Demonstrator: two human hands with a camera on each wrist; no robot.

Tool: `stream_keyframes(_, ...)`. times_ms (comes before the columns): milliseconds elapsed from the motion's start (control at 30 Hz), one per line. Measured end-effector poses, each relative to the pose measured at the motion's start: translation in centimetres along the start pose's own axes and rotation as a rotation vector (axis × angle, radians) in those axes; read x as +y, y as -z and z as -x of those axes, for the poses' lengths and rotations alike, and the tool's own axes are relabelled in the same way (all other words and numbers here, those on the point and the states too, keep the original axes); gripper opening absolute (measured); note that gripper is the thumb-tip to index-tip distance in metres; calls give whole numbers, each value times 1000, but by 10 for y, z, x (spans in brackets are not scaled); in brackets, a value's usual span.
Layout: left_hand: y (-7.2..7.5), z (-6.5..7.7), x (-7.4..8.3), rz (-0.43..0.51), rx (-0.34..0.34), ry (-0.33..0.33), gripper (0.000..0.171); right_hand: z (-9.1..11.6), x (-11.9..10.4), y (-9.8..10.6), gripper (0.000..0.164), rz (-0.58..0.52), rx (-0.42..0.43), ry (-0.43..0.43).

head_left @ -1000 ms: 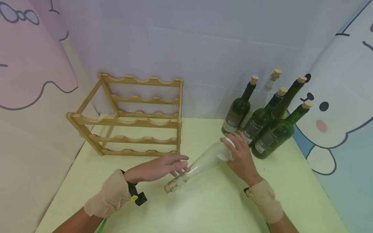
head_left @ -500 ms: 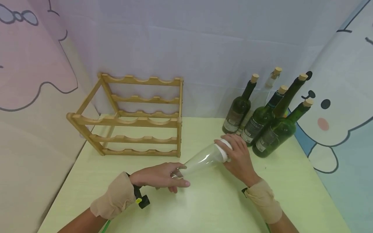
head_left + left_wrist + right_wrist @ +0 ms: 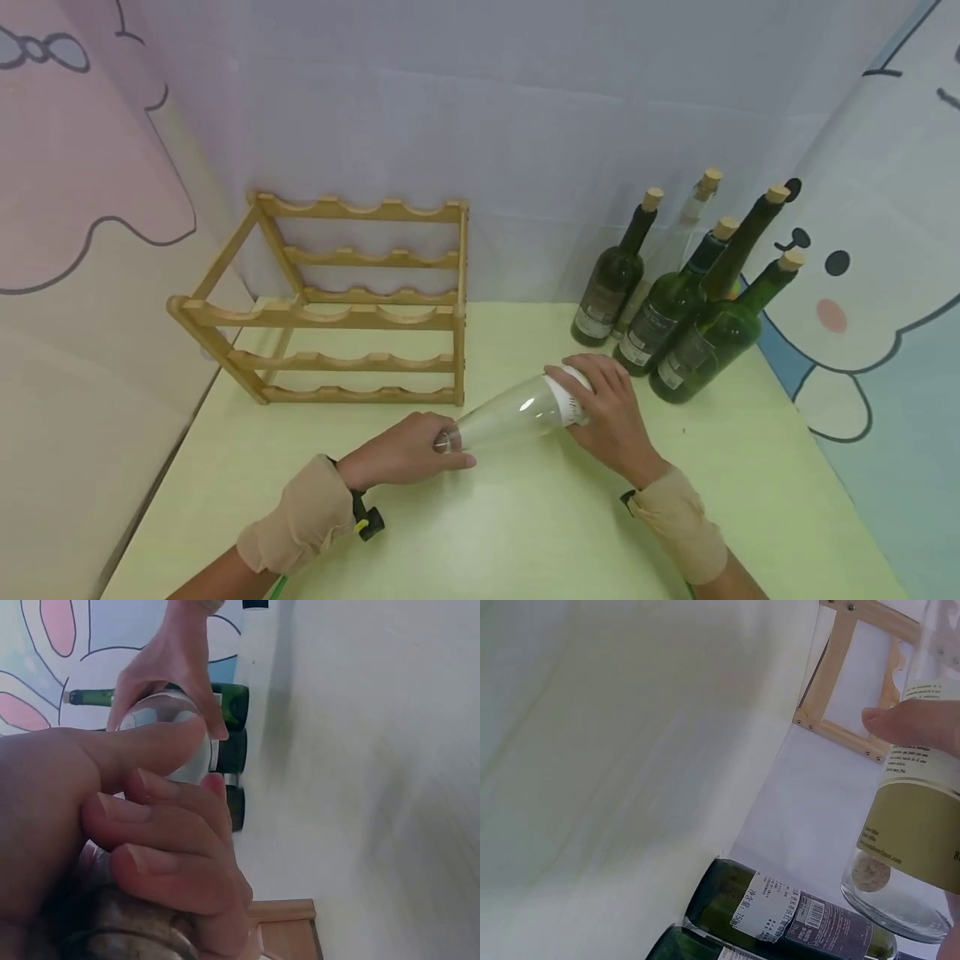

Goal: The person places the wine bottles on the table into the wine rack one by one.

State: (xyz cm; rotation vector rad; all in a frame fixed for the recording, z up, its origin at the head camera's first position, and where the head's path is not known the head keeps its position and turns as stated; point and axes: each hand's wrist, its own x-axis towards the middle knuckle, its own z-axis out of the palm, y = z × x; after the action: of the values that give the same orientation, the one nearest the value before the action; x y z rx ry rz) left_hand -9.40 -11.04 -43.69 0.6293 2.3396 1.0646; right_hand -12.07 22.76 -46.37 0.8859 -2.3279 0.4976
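A pale tabletop (image 3: 540, 533) meets white cloth (image 3: 517, 167). I see the clear bottle (image 3: 512, 413) aslant over the tabletop, left hand (image 3: 401, 452) curled round its neck (image 3: 449, 439), right hand (image 3: 617, 419) gripping its labelled base end (image 3: 564, 400); smooth glass could slip, I judge, should either grip loosen.

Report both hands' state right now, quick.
Left hand: closed, holding the clear bottle by its neck.
Right hand: closed, holding the same bottle near its base.
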Motion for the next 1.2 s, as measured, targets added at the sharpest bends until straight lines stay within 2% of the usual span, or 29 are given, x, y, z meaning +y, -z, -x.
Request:
stream_keyframes(200, -2, -3, -1, 9, 4, -21, 34, 2, 4, 4, 92, -9, -13, -4)
stream_keyframes(400, -7, -10, 0, -20, 12, -79, 37, 1, 11, 11, 95, -14, -17, 5)
stream_keyframes(500, -5, -9, 0, -30, 23, -71, 35, -1, 11, 12, 95, -25, -31, 8)
stream_keyframes(633, -2, -5, -2, -32, 33, -50, 32, -2, 10, 11, 98, -45, -34, -5)
stream_keyframes(867, 3, 4, -10, -1, 17, 8, 49, 1, 4, 6, 97, -89, -30, -34)
stream_keyframes(1200, 11, 22, -25, 47, -14, -14, 52, 7, -1, 4, 105, -139, -39, -91)
